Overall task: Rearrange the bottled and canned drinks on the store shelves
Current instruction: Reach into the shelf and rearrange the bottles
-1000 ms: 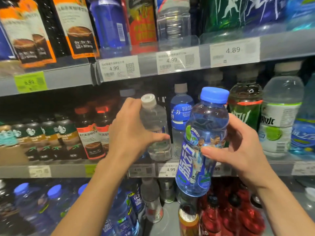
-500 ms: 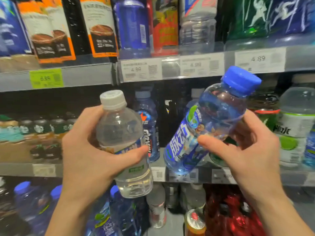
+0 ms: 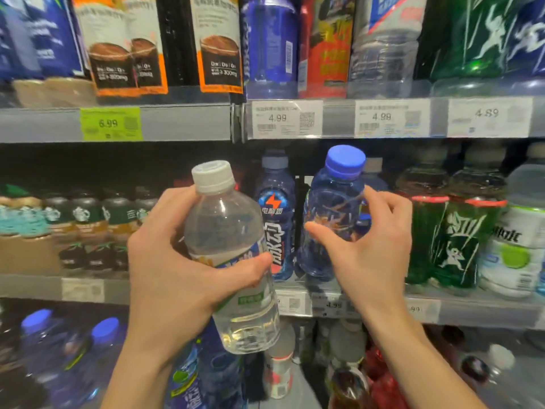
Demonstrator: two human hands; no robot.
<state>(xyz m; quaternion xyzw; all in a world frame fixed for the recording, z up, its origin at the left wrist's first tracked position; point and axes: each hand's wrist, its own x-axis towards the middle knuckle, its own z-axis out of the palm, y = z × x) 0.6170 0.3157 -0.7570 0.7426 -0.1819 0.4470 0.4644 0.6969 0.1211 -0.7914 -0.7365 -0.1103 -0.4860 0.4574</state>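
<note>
Clear bottle [image 3: 233, 261], white cap, tilted slightly left: gripped around its middle by the left hand [image 3: 177, 270], thumb across the label, held in front of the middle shelf [image 3: 472, 308]. Blue bottle [image 3: 333, 219], blue cap, upright on the middle shelf: right hand [image 3: 368, 246] curled around it, thumb in front, fingers behind. Just left stands a dark blue bottle [image 3: 275, 219]; to the right, green bottles [image 3: 442, 231]. Above, price tags [image 3: 286, 119] line the upper shelf edge.

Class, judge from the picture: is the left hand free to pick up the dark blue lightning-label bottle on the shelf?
Probably not: the left hand already grips the clear bottle, which sits before the lightning-label bottle.
</note>
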